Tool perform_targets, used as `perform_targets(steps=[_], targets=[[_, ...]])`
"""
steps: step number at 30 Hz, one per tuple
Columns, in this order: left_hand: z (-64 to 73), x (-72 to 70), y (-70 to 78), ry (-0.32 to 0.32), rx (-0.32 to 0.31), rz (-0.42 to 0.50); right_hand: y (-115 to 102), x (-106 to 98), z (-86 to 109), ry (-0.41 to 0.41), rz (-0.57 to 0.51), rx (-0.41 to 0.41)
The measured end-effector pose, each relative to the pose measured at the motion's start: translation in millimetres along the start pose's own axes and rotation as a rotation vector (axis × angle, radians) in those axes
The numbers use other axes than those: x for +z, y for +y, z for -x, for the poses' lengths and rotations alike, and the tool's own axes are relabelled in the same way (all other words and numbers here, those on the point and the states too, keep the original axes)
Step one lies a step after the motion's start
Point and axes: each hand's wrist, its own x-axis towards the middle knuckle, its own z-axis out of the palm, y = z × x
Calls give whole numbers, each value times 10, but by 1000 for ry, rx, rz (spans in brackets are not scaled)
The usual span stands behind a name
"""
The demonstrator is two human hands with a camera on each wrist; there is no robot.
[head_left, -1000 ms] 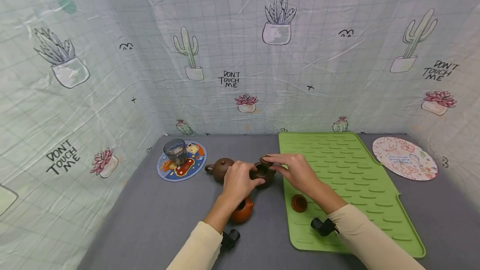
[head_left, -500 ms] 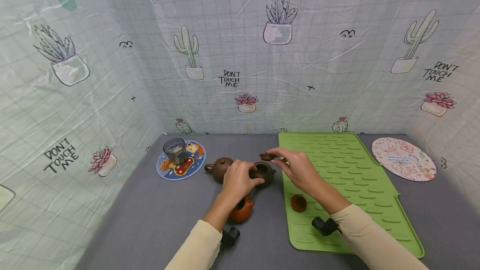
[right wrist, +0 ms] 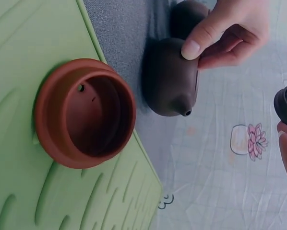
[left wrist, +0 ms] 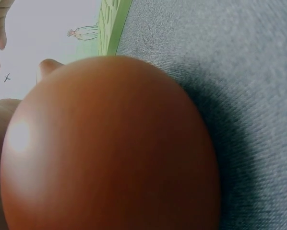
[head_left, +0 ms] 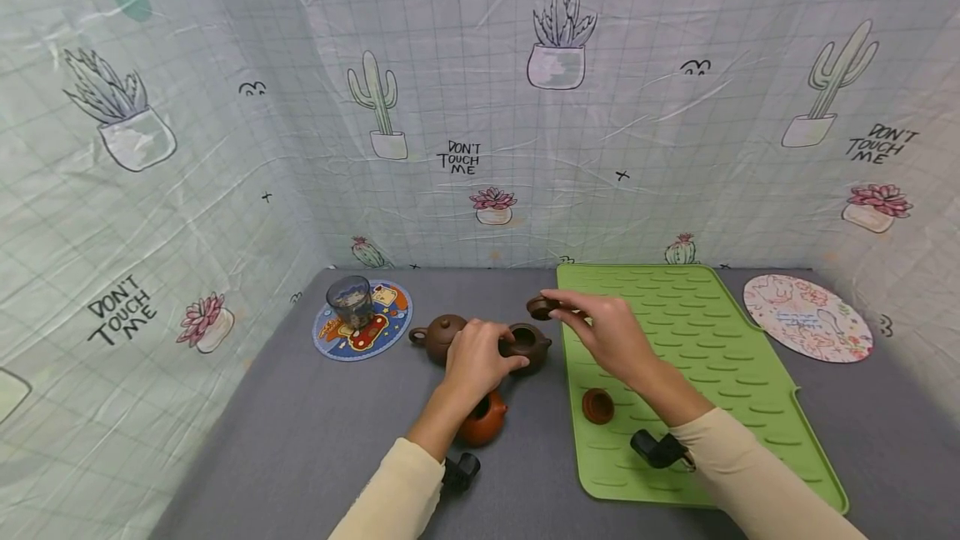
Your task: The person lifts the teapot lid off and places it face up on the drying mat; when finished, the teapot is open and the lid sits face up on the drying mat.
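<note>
My left hand [head_left: 477, 361] grips a dark brown teapot [head_left: 531, 348] at its handle side, the thumb on its body in the right wrist view. That teapot stands upright, its mouth uncovered. Up and behind its spout, my right hand [head_left: 613, 336] pinches its small brown lid [head_left: 540, 307] between thumb and fingers. The lid is tilted, its hollow underside showing in the right wrist view. Just left of my left hand stands a second brown teapot [head_left: 439, 338] with its lid on. Below my left wrist is a lidless orange-red teapot [head_left: 487, 425], whose round body fills the left wrist view.
An orange-red lid [right wrist: 86, 112] lies hollow side up on the green ridged mat [head_left: 675, 323]. A dark clear glass [head_left: 350, 304] stands on a blue patterned coaster [head_left: 401, 315] at the back left. A pink patterned oval mat [head_left: 810, 317] lies far right.
My right hand has lifted the brown lid off the teapot's mouth, moved it up and slightly right, and tipped it over. My left hand has stayed on the teapot.
</note>
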Motion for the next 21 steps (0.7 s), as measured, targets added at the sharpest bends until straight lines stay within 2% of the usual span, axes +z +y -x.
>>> perform_targets(steps=[3,10,21], targets=[[1,-4,6,-3,-5,-3,7,-35,2,23,-11,-18],[-3,-13,8,-13,-9,-14,44,-64,8,69,3,-115],[-25,-1,0,-20,-14,-10,50,-112,-27,84,-25,-94]])
